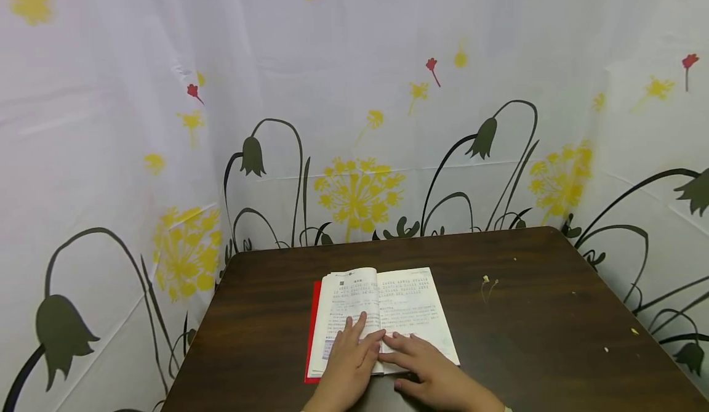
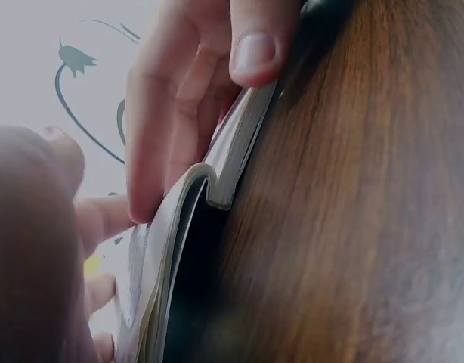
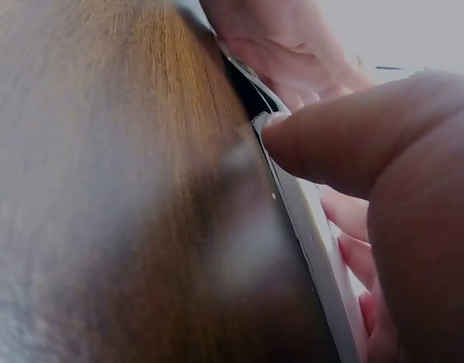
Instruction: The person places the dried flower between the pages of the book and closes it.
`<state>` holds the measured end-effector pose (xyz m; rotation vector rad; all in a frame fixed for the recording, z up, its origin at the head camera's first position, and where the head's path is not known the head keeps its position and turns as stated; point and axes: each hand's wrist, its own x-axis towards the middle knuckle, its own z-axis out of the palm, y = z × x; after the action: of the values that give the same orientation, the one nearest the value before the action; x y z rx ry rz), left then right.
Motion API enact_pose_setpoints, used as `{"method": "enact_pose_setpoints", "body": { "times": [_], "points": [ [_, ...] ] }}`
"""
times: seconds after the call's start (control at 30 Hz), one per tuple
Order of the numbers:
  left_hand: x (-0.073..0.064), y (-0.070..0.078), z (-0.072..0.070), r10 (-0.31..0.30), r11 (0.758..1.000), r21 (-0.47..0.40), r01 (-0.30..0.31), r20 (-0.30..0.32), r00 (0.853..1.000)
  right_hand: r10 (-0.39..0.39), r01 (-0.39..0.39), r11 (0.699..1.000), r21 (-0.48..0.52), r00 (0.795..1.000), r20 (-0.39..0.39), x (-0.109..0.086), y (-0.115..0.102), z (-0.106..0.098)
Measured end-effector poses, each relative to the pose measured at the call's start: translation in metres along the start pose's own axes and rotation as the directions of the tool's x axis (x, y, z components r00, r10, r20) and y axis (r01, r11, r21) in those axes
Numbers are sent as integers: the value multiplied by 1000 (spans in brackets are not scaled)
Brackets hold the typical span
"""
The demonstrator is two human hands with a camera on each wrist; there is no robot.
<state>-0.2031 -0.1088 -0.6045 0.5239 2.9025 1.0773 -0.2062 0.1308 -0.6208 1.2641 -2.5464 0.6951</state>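
An open book [image 1: 407,295] with printed pages lies on the dark wooden table, its red cover [image 1: 312,332] showing along the left side. My left hand [image 1: 350,353] rests on the lower part of the left page, fingers spread and reaching toward the spine. On the lower right page lies my right hand [image 1: 426,369], its fingers extended toward the centre fold. The fingertips of both hands come close together near the fold. In the left wrist view the page edges [image 2: 165,249] curve up at the spine. The right thumb [image 3: 307,147] is at the book's near edge in the right wrist view.
The brown table [image 1: 532,313] extends on both sides of the book. A small dried flower sprig [image 1: 487,286] lies right of it, with a few tiny bits [image 1: 606,349] farther right. A white curtain [image 1: 354,79] with flower prints hangs behind the table.
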Motion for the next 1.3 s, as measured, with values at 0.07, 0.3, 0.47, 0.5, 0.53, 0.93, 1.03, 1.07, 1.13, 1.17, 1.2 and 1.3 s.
{"method": "enact_pose_setpoints", "body": {
  "times": [0.07, 0.3, 0.47, 0.5, 0.53, 0.93, 1.03, 1.07, 1.13, 1.17, 1.2, 1.3],
  "points": [
    [0, 0, 0, -18, 1000, 18, 18, 0, 1000, -4, 4, 1000, -24, 1000, -15, 1, 1, -1],
    [0, -3, 2, -11, 996, 94, 12, -7, 1000, 71, -77, 983, -168, 996, -46, -3, 4, 2],
    [-2, -5, 4, -2, 993, 115, 3, -11, 1000, 162, -169, 969, -180, 985, -56, -6, 3, 0],
    [-2, -5, 5, -5, 993, 117, 6, -12, 1000, 175, -182, 967, -176, 983, -57, -7, 3, -1],
    [-2, -5, 5, -9, 993, 118, 10, -11, 1000, 196, -203, 965, -168, 979, -53, -7, 3, -1],
    [-2, -7, 5, -32, 992, 124, 32, -4, 999, 539, -538, 842, 38, 837, -101, -11, 31, -26],
    [-1, -5, 4, -30, 993, 116, 29, 1, 1000, 645, -644, 763, 47, 758, -92, -21, 48, -40],
    [-1, -5, 4, -29, 993, 114, 29, 1, 1000, 685, -684, 728, 47, 723, -89, -25, 53, -45],
    [-1, -4, 3, -33, 994, 108, 33, -1, 999, 752, -752, 658, 36, 653, -89, -33, 65, -52],
    [-1, -4, 3, -33, 994, 106, 34, -3, 999, 777, -779, 627, 26, 623, -88, -37, 71, -55],
    [-1, -4, 3, -33, 994, 104, 33, -4, 999, 800, -802, 598, 16, 594, -84, -40, 75, -58],
    [-2, -4, 2, -39, 995, 94, 39, -3, 999, 830, -833, 553, -26, 553, -75, -48, 85, -61]
  ]
}}
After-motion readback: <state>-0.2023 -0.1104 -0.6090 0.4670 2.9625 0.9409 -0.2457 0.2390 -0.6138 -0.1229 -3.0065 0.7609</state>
